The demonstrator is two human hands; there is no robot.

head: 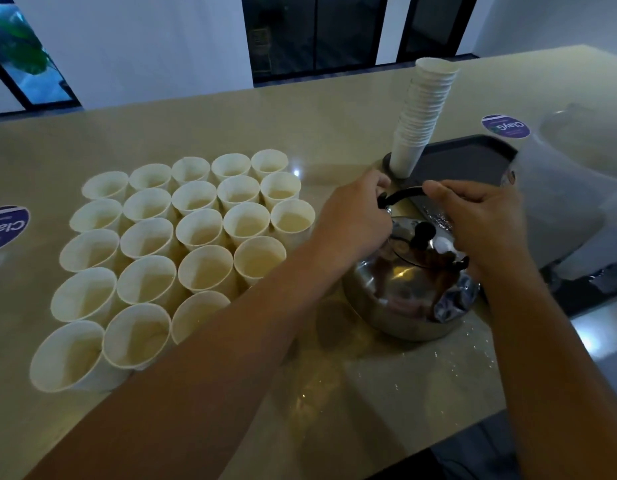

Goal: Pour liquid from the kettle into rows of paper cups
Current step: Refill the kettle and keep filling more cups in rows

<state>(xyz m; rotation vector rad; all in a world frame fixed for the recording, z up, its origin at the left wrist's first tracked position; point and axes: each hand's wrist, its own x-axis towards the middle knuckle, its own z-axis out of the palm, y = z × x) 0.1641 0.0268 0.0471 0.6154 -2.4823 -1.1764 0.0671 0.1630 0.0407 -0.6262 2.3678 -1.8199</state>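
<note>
— Kettle (409, 282) sits on the table (335, 116), right of the paper cups (182, 251)?
— Yes, upright. Both hands are on its black handle (402, 195): left hand (355, 216) curled round the near-cup end, right hand (480, 220) pinching the other.
— Beyond them?
— A stack of cups (423, 112) on a dark tray (466, 157).

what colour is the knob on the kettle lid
Black, on the shiny silver kettle lid; the knob shows clearly in the head view.
</note>
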